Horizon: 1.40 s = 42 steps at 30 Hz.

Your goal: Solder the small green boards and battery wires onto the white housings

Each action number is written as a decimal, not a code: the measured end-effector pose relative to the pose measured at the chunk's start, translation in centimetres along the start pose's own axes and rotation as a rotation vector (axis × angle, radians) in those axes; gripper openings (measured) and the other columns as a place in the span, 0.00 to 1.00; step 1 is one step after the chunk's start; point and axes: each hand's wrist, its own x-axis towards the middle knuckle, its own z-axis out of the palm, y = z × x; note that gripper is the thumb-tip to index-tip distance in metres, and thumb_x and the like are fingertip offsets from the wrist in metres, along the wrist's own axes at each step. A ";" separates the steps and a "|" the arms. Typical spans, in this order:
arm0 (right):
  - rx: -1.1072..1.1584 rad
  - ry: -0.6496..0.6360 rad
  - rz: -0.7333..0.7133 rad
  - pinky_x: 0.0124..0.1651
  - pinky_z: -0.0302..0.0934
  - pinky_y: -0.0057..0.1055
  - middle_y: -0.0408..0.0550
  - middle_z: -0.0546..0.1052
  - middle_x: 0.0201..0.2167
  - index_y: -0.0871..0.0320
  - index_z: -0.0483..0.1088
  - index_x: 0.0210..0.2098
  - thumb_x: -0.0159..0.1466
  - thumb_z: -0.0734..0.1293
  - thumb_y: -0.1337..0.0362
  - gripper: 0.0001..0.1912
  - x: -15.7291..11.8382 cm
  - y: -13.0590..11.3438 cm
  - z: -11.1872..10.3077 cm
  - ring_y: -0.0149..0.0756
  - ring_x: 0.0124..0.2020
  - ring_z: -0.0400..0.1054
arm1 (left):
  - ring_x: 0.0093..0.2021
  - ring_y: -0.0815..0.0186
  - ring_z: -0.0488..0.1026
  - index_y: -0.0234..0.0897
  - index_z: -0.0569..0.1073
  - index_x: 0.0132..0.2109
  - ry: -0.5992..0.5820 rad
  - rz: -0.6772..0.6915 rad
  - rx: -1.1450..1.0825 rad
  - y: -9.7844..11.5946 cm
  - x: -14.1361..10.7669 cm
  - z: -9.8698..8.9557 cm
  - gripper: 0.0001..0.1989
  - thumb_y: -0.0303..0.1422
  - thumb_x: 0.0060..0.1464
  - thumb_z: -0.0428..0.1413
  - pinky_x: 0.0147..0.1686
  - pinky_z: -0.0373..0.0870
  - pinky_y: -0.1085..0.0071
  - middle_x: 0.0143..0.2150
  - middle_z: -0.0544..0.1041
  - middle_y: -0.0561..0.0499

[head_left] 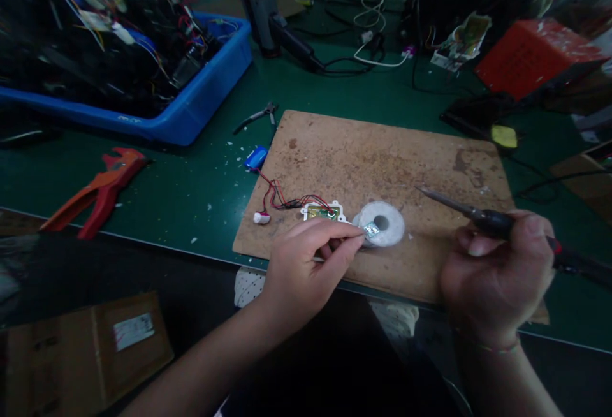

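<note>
Between thumb and forefinger, my left hand [308,261] pinches a small circuit board [371,231] over a solder spool [394,222]. Partly hidden behind that hand is a white-framed circuit module [322,212] with red and black wires. The wires run left to a blue battery pack [255,157] and a small white cylindrical part [261,217]. My right hand [500,270] is closed around the dark handle of a soldering iron [452,203]. Its tip points left, above the brown board [329,143] and apart from the small circuit board.
A blue bin [191,114] full of wired parts stands at the back left. Orange pipe cutters [102,190] and pliers [255,117] lie on the green table. At the right are a red box [535,60] and a yellow sponge [503,136]. Cables trail across the back.
</note>
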 end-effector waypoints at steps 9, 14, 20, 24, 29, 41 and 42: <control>-0.107 -0.008 -0.131 0.21 0.49 0.28 0.33 0.54 0.13 0.53 0.62 0.27 0.67 0.68 0.45 0.22 -0.2 0.4 0.1 0.28 0.17 0.53 | 0.35 0.72 0.73 0.40 0.81 0.41 -0.068 0.046 0.041 0.1 0.4 -0.3 0.03 0.27 0.63 0.63 0.27 0.68 0.76 0.46 0.79 0.50; -0.114 -0.006 -0.126 0.19 0.45 0.28 0.32 0.53 0.13 0.54 0.60 0.24 0.65 0.68 0.54 0.18 -0.3 -0.1 0.4 0.26 0.13 0.48 | 0.28 0.77 0.71 0.38 0.81 0.39 -0.106 0.093 0.012 -0.2 0.8 -0.4 0.04 0.25 0.61 0.64 0.28 0.70 0.77 0.52 0.82 0.51; -0.062 -0.058 -0.124 0.19 0.47 0.28 0.30 0.53 0.12 0.54 0.60 0.24 0.60 0.70 0.58 0.16 -0.4 -0.4 0.6 0.26 0.13 0.47 | 0.26 0.74 0.75 0.38 0.76 0.36 -0.181 0.106 -0.026 -0.5 1.3 -0.7 0.07 0.23 0.60 0.63 0.31 0.70 0.73 0.50 0.86 0.54; -0.041 -0.111 -0.191 0.18 0.45 0.29 0.32 0.56 0.12 0.54 0.60 0.24 0.60 0.68 0.61 0.13 -0.5 -0.1 0.4 0.27 0.13 0.51 | 0.24 0.74 0.74 0.38 0.75 0.36 -0.195 0.074 -0.021 -0.6 1.5 -0.7 0.06 0.24 0.61 0.62 0.29 0.68 0.72 0.49 0.86 0.54; 0.009 -0.157 -0.261 0.16 0.48 0.28 0.33 0.57 0.15 0.55 0.62 0.24 0.58 0.69 0.65 0.11 -0.6 0.4 0.2 0.28 0.16 0.59 | 0.25 0.74 0.74 0.39 0.75 0.36 -0.190 0.084 -0.010 -0.6 1.5 -0.6 0.07 0.24 0.61 0.62 0.30 0.68 0.72 0.49 0.86 0.55; 0.023 -0.182 -0.318 0.18 0.52 0.30 0.35 0.60 0.19 0.57 0.65 0.25 0.57 0.68 0.68 0.08 -0.6 0.8 -0.2 0.29 0.19 0.64 | 0.47 0.71 0.84 0.38 0.73 0.35 -0.179 0.118 -0.024 -0.5 1.7 -0.5 0.10 0.20 0.60 0.63 0.49 0.75 0.76 0.49 0.87 0.56; 0.023 -0.186 -0.322 0.18 0.52 0.30 0.34 0.59 0.19 0.57 0.65 0.25 0.57 0.68 0.68 0.08 -0.6 0.8 -0.2 0.29 0.19 0.64 | 0.47 0.71 0.84 0.38 0.73 0.35 -0.180 0.118 -0.022 -0.4 1.7 -0.5 0.10 0.20 0.60 0.63 0.50 0.75 0.76 0.49 0.87 0.56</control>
